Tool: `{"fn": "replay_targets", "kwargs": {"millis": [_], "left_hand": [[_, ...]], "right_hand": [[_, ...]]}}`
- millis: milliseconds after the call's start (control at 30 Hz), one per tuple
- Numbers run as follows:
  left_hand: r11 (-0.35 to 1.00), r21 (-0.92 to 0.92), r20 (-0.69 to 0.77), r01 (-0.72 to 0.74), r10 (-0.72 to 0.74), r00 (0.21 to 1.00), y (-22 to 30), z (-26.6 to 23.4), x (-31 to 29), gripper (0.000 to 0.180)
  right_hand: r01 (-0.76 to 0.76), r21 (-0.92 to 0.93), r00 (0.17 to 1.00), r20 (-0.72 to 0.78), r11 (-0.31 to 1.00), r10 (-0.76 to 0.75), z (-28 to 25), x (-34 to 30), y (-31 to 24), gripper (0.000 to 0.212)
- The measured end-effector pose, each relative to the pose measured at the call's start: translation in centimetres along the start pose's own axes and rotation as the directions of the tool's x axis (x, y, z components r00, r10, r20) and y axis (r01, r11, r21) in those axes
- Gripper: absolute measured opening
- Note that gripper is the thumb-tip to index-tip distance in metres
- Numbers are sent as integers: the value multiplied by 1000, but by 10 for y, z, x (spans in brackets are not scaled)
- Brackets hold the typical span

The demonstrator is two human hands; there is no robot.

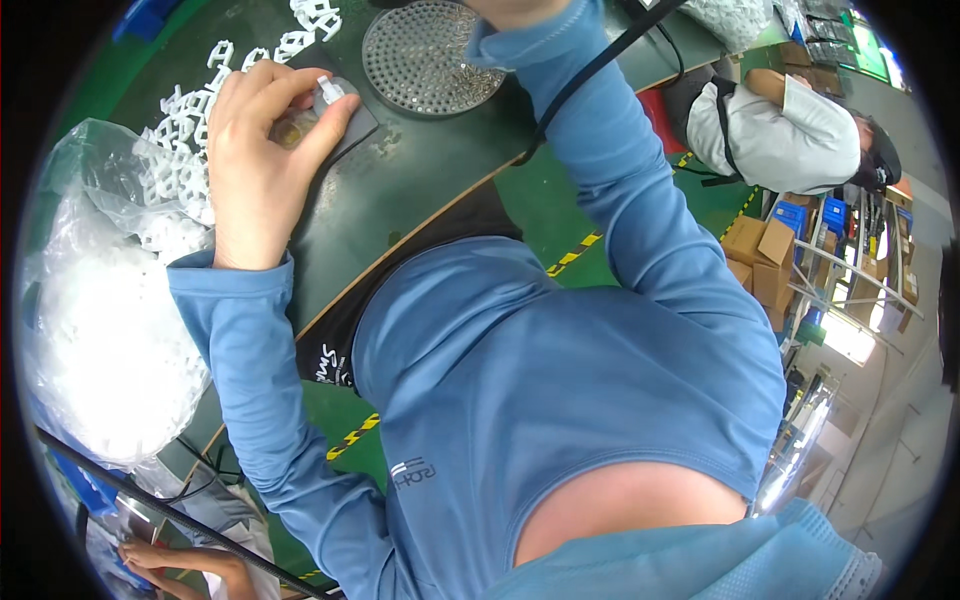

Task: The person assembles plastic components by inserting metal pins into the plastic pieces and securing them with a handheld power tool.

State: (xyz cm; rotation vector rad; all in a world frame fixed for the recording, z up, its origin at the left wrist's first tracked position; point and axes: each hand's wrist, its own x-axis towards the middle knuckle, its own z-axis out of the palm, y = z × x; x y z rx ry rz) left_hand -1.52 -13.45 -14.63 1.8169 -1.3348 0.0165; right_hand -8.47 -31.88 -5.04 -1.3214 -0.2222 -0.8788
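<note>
My left hand [255,140] is closed, thumb and index finger on either side of a small white plastic piece [331,91]. The piece sits at a dark grey block [360,118] on the workbench, and my palm hides part of that block. At the top edge, only the back part of my right hand [515,10] shows; its fingers are cut off by the picture's edge. Just below and left of it lies a round perforated metal dish [400,60], with many tiny metal pins [470,85] gathered on its right side.
White plastic frames [180,130] lie heaped beyond my left hand. A clear bag [110,340] of white parts stands at the left. A black cable [590,75] crosses in front of my right sleeve. Another person [770,130] sits at right; another's forearms [190,560] show lower left.
</note>
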Motion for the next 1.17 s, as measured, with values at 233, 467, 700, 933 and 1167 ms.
{"fn": "replay_targets", "kwargs": {"millis": [233, 467, 700, 933, 1167], "left_hand": [[1000, -20, -16, 2, -3, 1000, 3, 3, 0, 23], [999, -22, -13, 27, -27, 1000, 5, 2, 0, 24], [999, -19, -14, 49, -49, 999, 3, 3, -2, 24], [999, -22, -20, 42, -42, 999, 2, 4, -2, 24], [999, -2, 13, 42, -42, 999, 1, 3, -5, 24]], "right_hand": [[50, -95, 998, 33, 994, -47, -17, -8, 11, 37], [-58, -119, 998, -5, 991, 58, -16, -8, 22, 34], [82, -18, 995, 62, 996, -81, -15, -13, 24, 34], [83, -32, 995, 59, 996, -81, -15, -14, 26, 34], [142, -10, 988, 63, 990, -141, -16, -9, 18, 31]]}}
